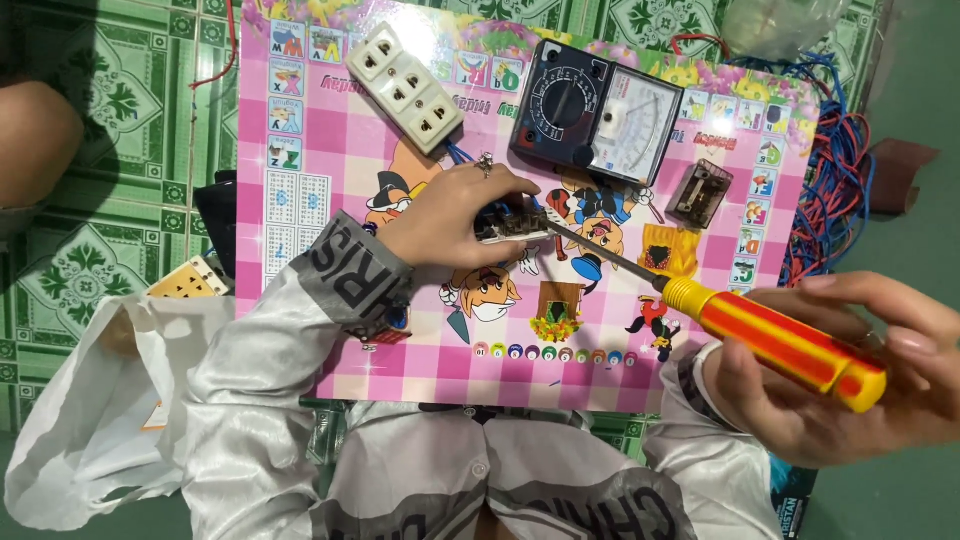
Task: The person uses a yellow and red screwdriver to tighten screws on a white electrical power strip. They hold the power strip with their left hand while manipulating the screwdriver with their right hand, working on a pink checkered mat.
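Here, two hands, left (450, 215) gripping one socket part (510, 226), right (850, 370) grasping one screwdriver (760, 335).

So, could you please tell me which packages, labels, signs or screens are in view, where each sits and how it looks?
Analog meter dial: white window on the black multimeter, top centre of the board.
Pink checkered board: flat under both hands, cartoon pictures, letter tiles along its edges.
White plastic bag: crumpled, lower left on the floor.
Clear plastic bag: top right edge.
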